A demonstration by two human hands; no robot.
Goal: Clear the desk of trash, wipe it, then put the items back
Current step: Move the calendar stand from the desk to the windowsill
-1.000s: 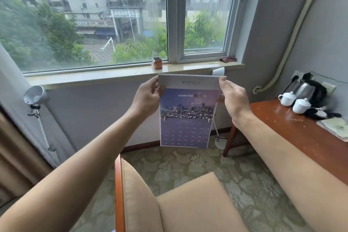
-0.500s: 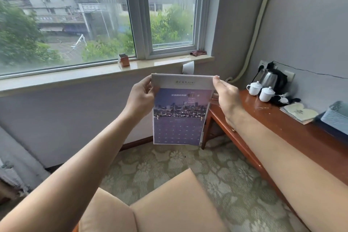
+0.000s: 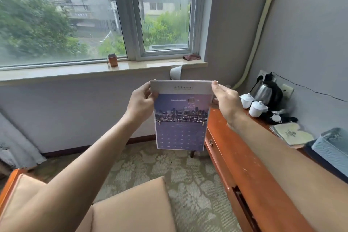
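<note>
Calendar point(image 3: 180, 117) hangs in the air in front of you, upright, held by its top corners, just left of the desk point(image 3: 243, 158) and above the carpet. Your left hand point(image 3: 140, 103) pinches the upper left edge, thumb on the front; your right hand point(image 3: 227, 100) pinches the upper right corner, fingers along the top. The hands are apart, one at each side of the sheet. Judge it light — thin card or stiff glossy paper, flat enough to hang without curling, though a one-handed grip would probably let it flop or bend. The printed face looks smooth and may slip between dry fingers, so keep the pinch near the pale top band, where two corners share the load. Two small metal clips show midway down; avoid pressing there, since the sheet could crease along that line. On the desk beyond stand a kettle point(image 3: 265, 93) and two white cups point(image 3: 252, 104), close to where you might set it — lower it clear of them.
</note>
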